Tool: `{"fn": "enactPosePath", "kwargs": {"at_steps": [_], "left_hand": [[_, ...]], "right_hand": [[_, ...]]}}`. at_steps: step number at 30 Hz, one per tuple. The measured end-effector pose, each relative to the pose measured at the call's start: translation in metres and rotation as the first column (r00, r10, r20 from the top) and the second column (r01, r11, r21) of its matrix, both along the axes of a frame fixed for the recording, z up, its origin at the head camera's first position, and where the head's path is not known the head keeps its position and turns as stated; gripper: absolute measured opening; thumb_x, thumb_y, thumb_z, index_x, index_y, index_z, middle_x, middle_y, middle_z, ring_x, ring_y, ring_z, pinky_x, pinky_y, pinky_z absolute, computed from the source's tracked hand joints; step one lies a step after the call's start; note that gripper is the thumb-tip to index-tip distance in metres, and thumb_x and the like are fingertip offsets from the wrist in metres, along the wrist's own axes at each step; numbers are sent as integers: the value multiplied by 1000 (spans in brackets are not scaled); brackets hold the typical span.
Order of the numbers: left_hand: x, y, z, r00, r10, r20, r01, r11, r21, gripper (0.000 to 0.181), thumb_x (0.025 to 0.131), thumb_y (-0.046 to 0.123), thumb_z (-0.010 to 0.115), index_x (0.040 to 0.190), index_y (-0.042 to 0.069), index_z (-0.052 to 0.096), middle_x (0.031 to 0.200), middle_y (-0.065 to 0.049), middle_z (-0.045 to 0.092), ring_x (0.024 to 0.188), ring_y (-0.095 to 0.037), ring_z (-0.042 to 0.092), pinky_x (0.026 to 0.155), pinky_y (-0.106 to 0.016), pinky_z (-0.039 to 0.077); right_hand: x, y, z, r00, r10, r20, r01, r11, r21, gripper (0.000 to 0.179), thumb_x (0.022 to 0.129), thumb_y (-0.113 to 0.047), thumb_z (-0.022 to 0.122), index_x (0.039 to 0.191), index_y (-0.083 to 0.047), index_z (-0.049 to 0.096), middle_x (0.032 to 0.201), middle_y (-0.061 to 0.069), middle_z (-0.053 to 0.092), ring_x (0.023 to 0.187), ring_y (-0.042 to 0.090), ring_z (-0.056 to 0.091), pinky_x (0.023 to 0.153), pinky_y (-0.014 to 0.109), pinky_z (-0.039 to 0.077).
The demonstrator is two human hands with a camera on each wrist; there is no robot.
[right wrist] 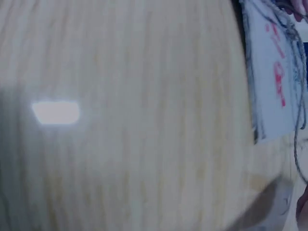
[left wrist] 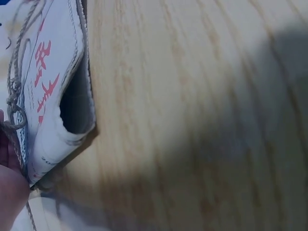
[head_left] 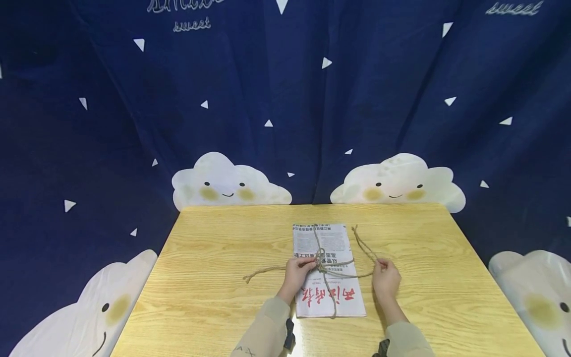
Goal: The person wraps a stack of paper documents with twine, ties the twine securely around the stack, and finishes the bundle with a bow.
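A folded stack of newspaper with large red characters lies on the table, bound lengthwise and crosswise with brown twine. The strands meet at a knot with a small loop standing above it. My left hand pinches twine at the knot's left side, and a loose end trails out to the left. Off the stack's right edge, my right hand pinches a strand running from the knot; its free end reaches up and away. In the left wrist view the newspaper's folded edge gapes.
The wooden table extends on both sides of the stack. Behind it hangs a dark blue curtain with white triangles and smiling clouds. Dark wrist devices sit at both sleeves.
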State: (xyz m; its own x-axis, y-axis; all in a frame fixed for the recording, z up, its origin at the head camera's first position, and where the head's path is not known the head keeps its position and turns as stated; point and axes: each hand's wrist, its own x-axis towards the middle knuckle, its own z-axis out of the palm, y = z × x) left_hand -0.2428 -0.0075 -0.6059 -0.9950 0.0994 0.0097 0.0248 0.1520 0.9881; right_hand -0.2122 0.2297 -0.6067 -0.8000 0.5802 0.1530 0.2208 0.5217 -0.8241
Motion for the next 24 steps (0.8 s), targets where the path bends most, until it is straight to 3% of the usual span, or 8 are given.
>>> {"fn": "enactPosePath", "kwargs": {"at_steps": [4,6,9,12,15,18,21,24], "left_hand": [[7,-1,13,1000,-11,7,11,999,51,18,80,4,66,97,-4,68,98,-17,66,88,-29,63,72,-33,54],[12,-2,23,1000,-16,18,14,997,70,18,81,1,64,97,-6,67,100,-19,66,90,-32,62,75,-38,53],[17,-3,33,999,-17,33,14,997,72,19,81,0,63,98,-7,66,100,-20,65,90,-34,62,77,-41,51],[17,-3,33,999,-19,33,16,997,78,19,81,0,63,98,-7,66,99,-21,65,88,-33,62,76,-41,52],[17,-4,32,999,-24,30,21,996,85,19,81,0,63,98,-8,65,99,-22,65,87,-34,62,75,-40,52],[18,-4,32,1000,-28,12,27,996,82,19,81,0,63,98,-9,65,99,-23,65,86,-33,63,74,-38,53],[18,-5,32,999,-33,-8,34,997,73,19,81,-1,63,98,-10,65,98,-23,65,85,-32,63,72,-35,54],[17,-5,31,999,-40,-33,42,997,66,19,81,-1,63,98,-10,65,98,-23,65,85,-32,63,70,-30,55]], "right_hand": [[-8,-5,8,994,17,-103,-40,973,-225,24,91,-17,56,103,3,61,95,17,63,72,12,59,54,12,47],[-12,-8,15,990,39,-135,-85,932,-353,26,90,-17,57,104,5,61,89,8,64,72,8,59,59,12,50],[-19,-12,22,982,100,-162,-171,840,-514,29,89,-17,60,106,7,59,84,-2,66,75,6,61,70,18,53],[-24,-18,25,966,215,-143,-258,768,-586,31,88,-16,61,108,7,58,81,-8,65,73,3,58,71,18,53],[-28,-24,27,924,376,-74,-338,711,-617,37,87,-19,62,112,8,56,80,-6,64,66,2,53,64,16,50],[-32,-32,26,848,528,44,-402,696,-595,37,88,-18,60,112,10,57,75,-1,62,57,3,46,53,15,43],[-34,-41,23,786,603,138,-479,734,-482,30,88,-14,60,104,10,62,77,7,64,59,5,46,52,16,41],[-35,-50,20,788,591,176,-535,797,-281,21,86,-10,61,95,8,66,81,12,66,65,10,53,58,20,46]]}}
